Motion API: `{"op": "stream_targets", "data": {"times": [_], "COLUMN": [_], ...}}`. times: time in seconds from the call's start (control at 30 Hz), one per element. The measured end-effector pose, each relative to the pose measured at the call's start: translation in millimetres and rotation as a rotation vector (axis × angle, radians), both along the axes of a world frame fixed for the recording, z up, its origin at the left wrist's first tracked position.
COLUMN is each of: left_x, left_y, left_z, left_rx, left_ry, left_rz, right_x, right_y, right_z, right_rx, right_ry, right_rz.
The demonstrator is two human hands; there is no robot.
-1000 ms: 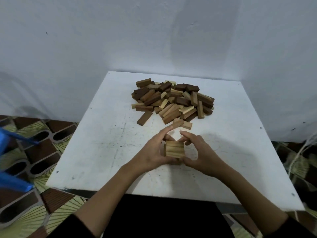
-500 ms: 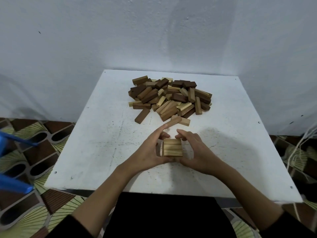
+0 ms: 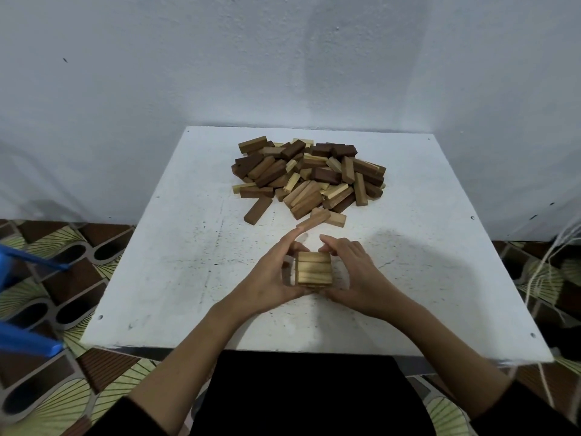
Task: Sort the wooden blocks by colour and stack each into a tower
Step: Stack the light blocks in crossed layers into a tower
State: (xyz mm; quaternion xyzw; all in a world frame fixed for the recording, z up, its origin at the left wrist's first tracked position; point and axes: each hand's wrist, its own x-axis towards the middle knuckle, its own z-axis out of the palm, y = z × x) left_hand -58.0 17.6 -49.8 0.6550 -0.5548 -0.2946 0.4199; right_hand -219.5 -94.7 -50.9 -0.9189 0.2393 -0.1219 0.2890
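Head view shows a small stack of pale blocks [image 3: 314,268] standing on the near middle of the white table [image 3: 176,265], its top layer made of three light, yellowish pieces laid side by side with visible grain lines, their long edges running left to right. A lower layer shows only as a thin darker edge beneath. The left hand [image 3: 276,275] cups the stack's left side, thumb at the near corner, fingers bent round the far side, with the index finger stretched out straight and pointing away towards the pile. The right hand [image 3: 352,272] cups the right side, fingers curved and close together around the far right corner, thumb low at the near edge. Farther back on the table lies a loose heap of blocks [image 3: 309,176] in mixed tones: dark brown, mid brown and pale wood, jumbled at all angles. One mid-brown block [image 3: 258,210] lies apart at the heap's near left edge. Blue plastic [image 3: 28,262] shows at the left above a patterned floor [image 3: 72,287].
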Motion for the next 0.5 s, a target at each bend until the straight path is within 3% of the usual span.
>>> {"op": "stream_targets", "data": {"times": [0.5], "left_x": [-1.7], "left_y": [1.0], "left_z": [-1.1], "left_rx": [0.000], "left_ry": [0.007], "left_rz": [0.012], "right_x": [4.4], "right_y": [6.7], "right_z": [9.2], "right_rx": [0.027], "right_ry": [0.033], "right_rz": [0.008]}}
